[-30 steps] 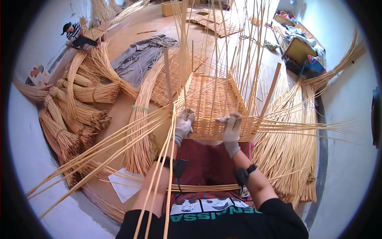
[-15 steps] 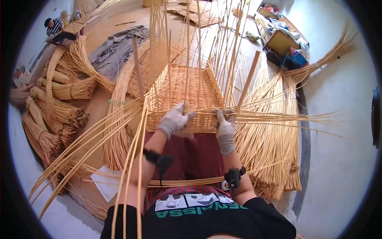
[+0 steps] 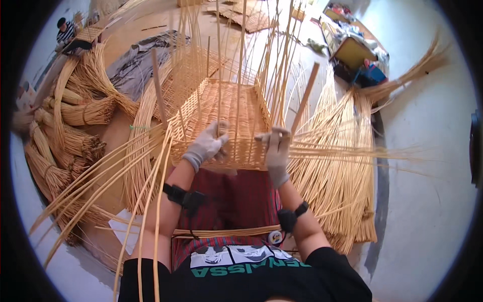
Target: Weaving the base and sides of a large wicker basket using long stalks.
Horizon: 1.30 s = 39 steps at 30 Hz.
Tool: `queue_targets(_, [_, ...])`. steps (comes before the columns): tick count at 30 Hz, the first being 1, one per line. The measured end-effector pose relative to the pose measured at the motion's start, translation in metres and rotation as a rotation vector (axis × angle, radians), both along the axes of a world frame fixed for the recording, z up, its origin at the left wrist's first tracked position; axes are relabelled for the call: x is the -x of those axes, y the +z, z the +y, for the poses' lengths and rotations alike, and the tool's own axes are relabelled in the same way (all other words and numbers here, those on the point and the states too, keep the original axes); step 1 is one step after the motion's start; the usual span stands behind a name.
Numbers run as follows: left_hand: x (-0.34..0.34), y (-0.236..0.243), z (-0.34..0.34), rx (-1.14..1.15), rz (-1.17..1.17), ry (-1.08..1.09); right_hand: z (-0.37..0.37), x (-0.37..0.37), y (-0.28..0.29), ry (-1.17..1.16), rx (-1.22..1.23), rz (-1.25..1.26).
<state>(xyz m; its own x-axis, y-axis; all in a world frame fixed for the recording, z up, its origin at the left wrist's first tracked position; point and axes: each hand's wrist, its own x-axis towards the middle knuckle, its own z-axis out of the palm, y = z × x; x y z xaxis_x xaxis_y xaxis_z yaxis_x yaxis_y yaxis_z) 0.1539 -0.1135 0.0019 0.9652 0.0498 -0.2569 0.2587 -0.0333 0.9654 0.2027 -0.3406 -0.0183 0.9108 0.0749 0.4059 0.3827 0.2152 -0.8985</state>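
A rectangular wicker basket (image 3: 236,103) lies in front of me, with tall rods (image 3: 219,45) standing up from its sides and long loose strands (image 3: 115,171) fanning out left and right. My left hand (image 3: 209,143), in a pale glove, has its fingers curled at the front rim around an upright rod. At the front right corner my right hand (image 3: 275,153), also gloved, grips the rim and horizontal weaving rods, its thumb pointing inward. The fingertips of both are partly hidden or blurred. A dark red cloth (image 3: 229,199) covers my lap below the basket.
Bundles of rods (image 3: 85,110) lie at the left, and long sheaves (image 3: 337,191) at the right. Behind are woven panels (image 3: 251,17), a grey sheet (image 3: 136,70) and a cluttered cabinet (image 3: 357,53). A person (image 3: 65,32) in stripes sits at the far left.
The basket and both my hands have shifted left in view, along with the surrounding scene. My left hand has moved higher on the front wall and my right hand has shifted along the rim.
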Motion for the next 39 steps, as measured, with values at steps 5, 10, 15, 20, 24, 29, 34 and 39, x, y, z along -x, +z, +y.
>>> queue_targets(5, [-0.031, 0.026, -0.010, -0.580, -0.086, 0.277, 0.033, 0.027, 0.016, 0.033, -0.137, 0.186])
queue_targets(10, [-0.002, 0.013, -0.019, -0.332, -0.636, 0.719, -0.051, -0.001, 0.025, -0.017, 0.086, 0.077])
queue_targets(15, [-0.027, -0.016, -0.076, -0.266, -0.239, -0.082, -0.054, -0.001, 0.045, -0.081, -0.002, 0.312])
queue_targets(20, [-0.040, 0.006, -0.119, -0.401, -0.066, 0.097, 0.021, -0.085, 0.109, -0.287, 1.058, -0.389])
queue_targets(24, [-0.045, -0.008, -0.093, -0.439, -0.027, 0.154, -0.035, -0.063, 0.058, -0.210, 0.221, -0.008])
queue_targets(29, [-0.037, -0.037, -0.081, -0.387, -0.196, 0.196, -0.039, 0.042, 0.042, -0.222, 0.342, 0.203])
queue_targets(34, [0.061, -0.008, -0.057, 0.166, -0.391, 0.250, -0.050, 0.016, 0.033, -0.342, 1.104, -0.269])
queue_targets(39, [0.176, -0.096, 0.097, 0.168, -0.470, 0.862, 0.005, 0.058, 0.023, -0.296, 0.659, -0.126])
